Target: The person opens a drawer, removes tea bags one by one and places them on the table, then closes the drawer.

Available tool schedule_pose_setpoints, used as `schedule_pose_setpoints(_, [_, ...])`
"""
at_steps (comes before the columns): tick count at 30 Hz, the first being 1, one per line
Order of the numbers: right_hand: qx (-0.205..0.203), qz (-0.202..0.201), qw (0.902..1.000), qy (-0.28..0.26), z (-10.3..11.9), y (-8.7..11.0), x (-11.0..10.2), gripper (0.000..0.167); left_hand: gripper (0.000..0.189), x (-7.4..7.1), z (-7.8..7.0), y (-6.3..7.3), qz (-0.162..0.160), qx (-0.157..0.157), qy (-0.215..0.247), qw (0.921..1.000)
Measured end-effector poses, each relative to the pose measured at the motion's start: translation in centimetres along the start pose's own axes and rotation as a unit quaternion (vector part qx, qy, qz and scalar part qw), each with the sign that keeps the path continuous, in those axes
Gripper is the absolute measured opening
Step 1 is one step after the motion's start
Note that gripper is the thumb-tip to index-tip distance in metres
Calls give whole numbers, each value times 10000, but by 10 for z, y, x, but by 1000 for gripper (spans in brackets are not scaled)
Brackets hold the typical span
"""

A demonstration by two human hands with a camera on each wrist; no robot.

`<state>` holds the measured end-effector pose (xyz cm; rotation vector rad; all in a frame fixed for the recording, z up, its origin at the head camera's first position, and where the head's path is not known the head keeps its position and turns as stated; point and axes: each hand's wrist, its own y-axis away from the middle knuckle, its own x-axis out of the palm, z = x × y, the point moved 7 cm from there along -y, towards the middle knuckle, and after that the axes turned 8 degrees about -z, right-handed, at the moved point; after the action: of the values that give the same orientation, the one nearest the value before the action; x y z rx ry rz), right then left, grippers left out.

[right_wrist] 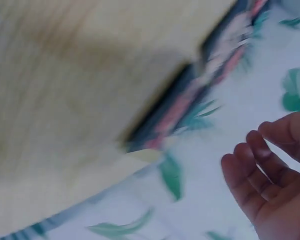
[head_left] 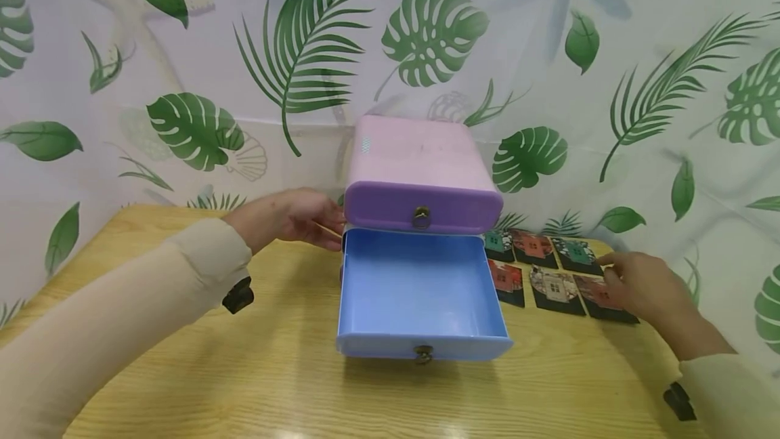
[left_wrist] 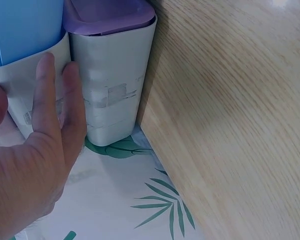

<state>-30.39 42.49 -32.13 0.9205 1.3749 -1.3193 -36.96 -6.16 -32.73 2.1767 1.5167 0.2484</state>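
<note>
A two-tier drawer unit [head_left: 420,151] stands on the table, pinkish above with a purple upper drawer front [head_left: 390,207]. Its lower light-blue drawer [head_left: 423,347] is pulled out, showing its inside floor. My left hand [head_left: 311,217] is at the unit's left side; in the left wrist view its extended fingers [left_wrist: 45,95] lie against the pale casing of the blue drawer. Over on the right, my right hand [head_left: 648,290] is above the rightmost picture cards [head_left: 575,255]. The right wrist view has the right hand [right_wrist: 275,185] with loosely bent fingers, nothing visible between them.
Several square cards with house pictures, such as a white one [head_left: 556,288], lie in two rows right of the unit. The wooden table [head_left: 256,371] meets a leaf-patterned cloth [head_left: 426,39] at the back. Ring pulls [head_left: 422,217] hang on the drawer fronts.
</note>
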Motion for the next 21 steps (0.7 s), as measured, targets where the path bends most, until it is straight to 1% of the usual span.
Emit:
schedule_pose_setpoints(2, [-64, -234, 9997, -72, 15, 2, -13, 33, 24, 0, -1, 0, -32, -16, 8, 10000])
schedule_pose_setpoints(6, [-579, -729, 9956, -79, 56, 6, -37, 24, 32, -1, -1, 1, -2, -40, 34, 10000])
schedule_pose_setpoints(9, [-915, -1176, 9888, -19, 85, 13, -53, 18, 37, 1, -1, 1, 19, -10, 31, 10000])
schedule_pose_setpoints(13, [-1152, -1678, 9790, 59, 117, 24, -70, 12, 40, 2, 0, 1, 5, -1, 62, 10000])
schedule_pose_setpoints(15, [-1372, -2066, 9688, 15, 133, 30, -78, 9, 40, 2, 1, 1, 5, -19, 89, 10000])
schedule_pose_setpoints(16, [-1554, -2296, 9608, -35, 141, 34, -82, 9, 41, 2, 0, 1, 12, -23, 92, 10000])
schedule_pose_setpoints(18, [-1976, -2759, 9406, -116, 158, 43, -90, 10, 41, 2, 0, 2, 6, -24, 88, 10000])
schedule_pose_setpoints(19, [-2201, -2988, 9284, -164, 167, 47, -94, 11, 42, 2, 0, 2, 3, -12, 79, 10000])
schedule_pose_setpoints(20, [-2410, -3176, 9169, -191, 175, 52, -97, 13, 42, 1, 0, 2, -20, -2, 68, 10000])
schedule_pose_setpoints(21, [-2568, -3286, 9085, -254, 184, 56, -99, 16, 42, 1, 0, 2, -32, 9, 63, 10000])
